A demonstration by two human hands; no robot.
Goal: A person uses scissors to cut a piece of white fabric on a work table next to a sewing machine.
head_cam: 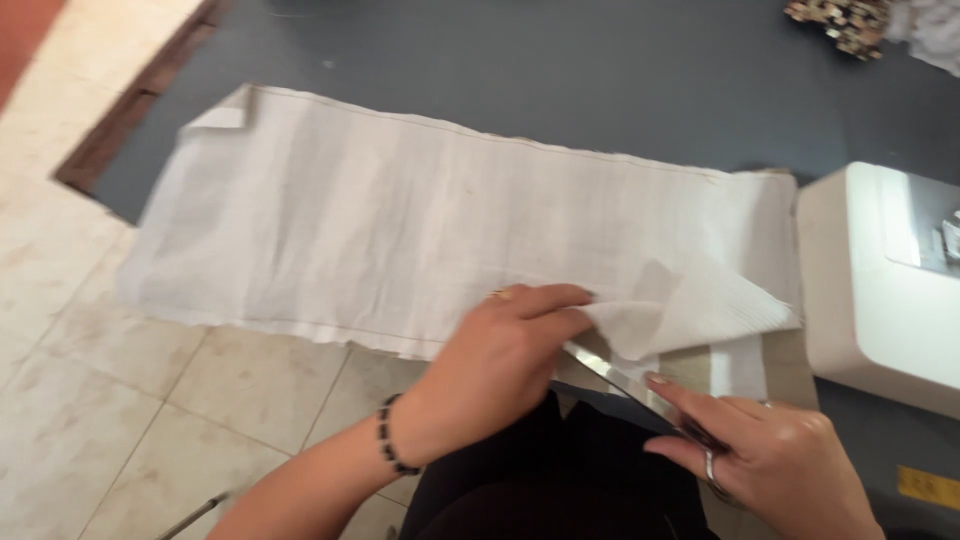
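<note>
My left hand (pixel 500 350) pinches the cloth (pixel 420 230) edge at 5 o'clock; right hand (pixel 770 455) grips scissors (pixel 620 380). Cut barely started, most cloth uncut.

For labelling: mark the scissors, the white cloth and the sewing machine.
scissors (pixel 610 375), head view, on the bare blade.
white cloth (pixel 400 220), head view, on its flat middle.
sewing machine (pixel 860 290), head view, on its white body.
</note>
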